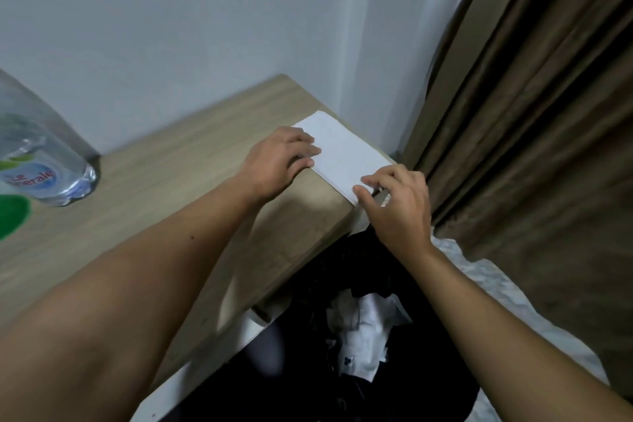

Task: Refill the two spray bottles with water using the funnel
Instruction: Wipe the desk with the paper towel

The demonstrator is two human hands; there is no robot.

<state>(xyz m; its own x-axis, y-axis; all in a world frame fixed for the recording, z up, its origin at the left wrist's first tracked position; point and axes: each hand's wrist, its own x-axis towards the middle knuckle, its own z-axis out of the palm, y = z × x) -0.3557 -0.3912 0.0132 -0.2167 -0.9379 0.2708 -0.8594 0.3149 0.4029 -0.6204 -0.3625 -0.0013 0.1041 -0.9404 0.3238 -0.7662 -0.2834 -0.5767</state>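
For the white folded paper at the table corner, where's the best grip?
Pinch the white paper at its near corner, which overhangs the table edge, coming from the right where the right hand already touches it. It lies flat elsewhere, leaving nothing to grip.

You face a pale wood bench pushed into a corner of plain white wall. Right of your hands, a brown curtain hangs in folds.

Both hands, left and right, press fingertips on a white paper at the table corner.
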